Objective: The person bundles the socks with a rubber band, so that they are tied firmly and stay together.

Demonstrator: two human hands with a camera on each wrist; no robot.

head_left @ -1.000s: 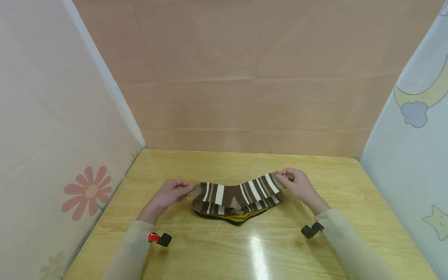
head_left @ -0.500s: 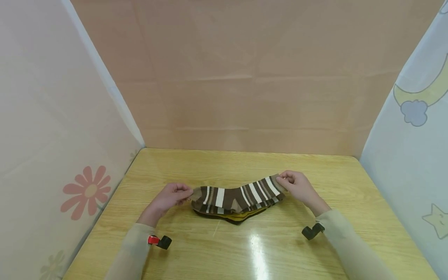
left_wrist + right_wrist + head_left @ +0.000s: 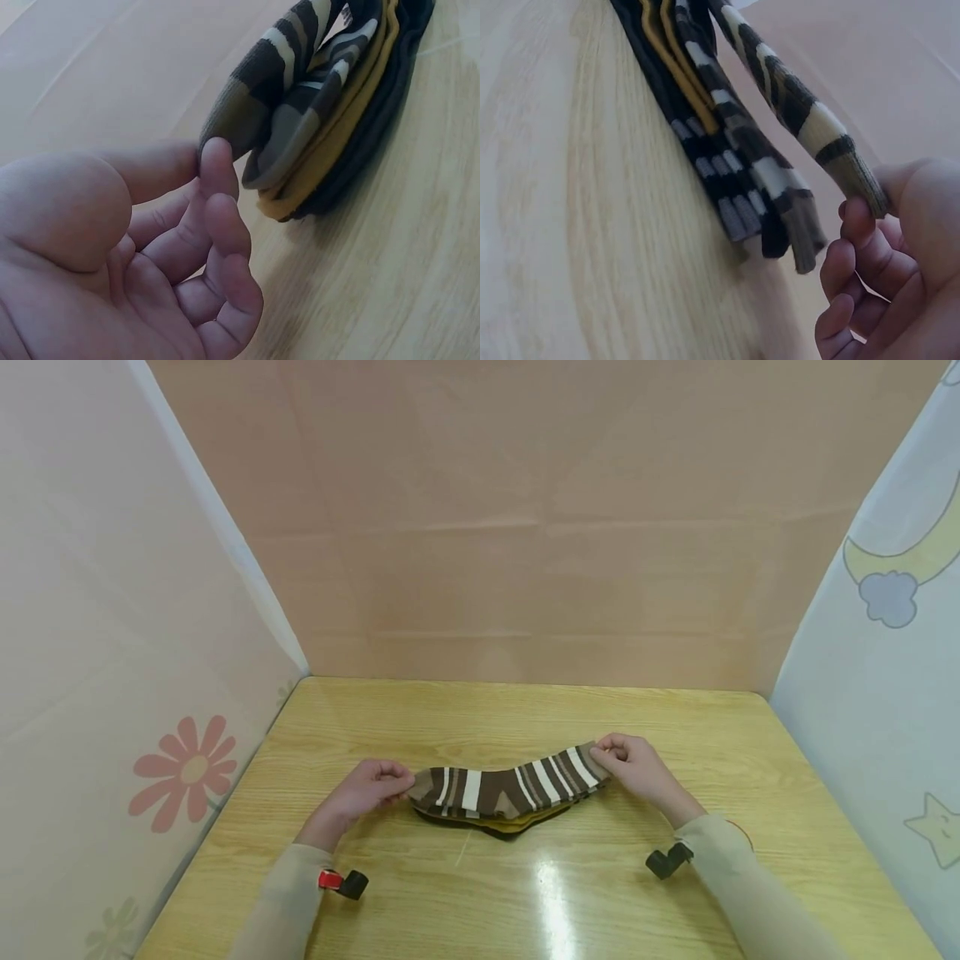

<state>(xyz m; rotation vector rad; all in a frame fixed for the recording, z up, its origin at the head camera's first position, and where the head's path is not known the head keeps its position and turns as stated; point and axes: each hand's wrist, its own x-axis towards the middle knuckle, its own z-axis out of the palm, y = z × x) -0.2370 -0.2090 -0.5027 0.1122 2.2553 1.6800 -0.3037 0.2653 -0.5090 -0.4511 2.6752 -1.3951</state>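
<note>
A brown sock with white and tan stripes (image 3: 491,789) is stretched between both hands above a small stack of socks. My left hand (image 3: 372,789) pinches its tan toe between thumb and index finger. At the other end, my right hand (image 3: 637,768) pinches the tan cuff. Beneath it lies a matching striped sock (image 3: 296,139), seen in the left wrist view. Under that come a mustard-yellow sock (image 3: 281,199) and, at the bottom, a black sock with grey stripes at its cuff (image 3: 735,199). In both wrist views a gap shows between the held sock and the stack.
The stack sits mid-table on a light wooden table (image 3: 480,893). A plain tan backdrop (image 3: 480,527) stands behind it. Printed cloth walls close both sides, with a pink flower (image 3: 187,772) on the left and a moon (image 3: 911,560) on the right.
Both hands have lowered the striped sock toward the stack, so it covers more of the matching sock beneath. The stack itself has stayed in place.
</note>
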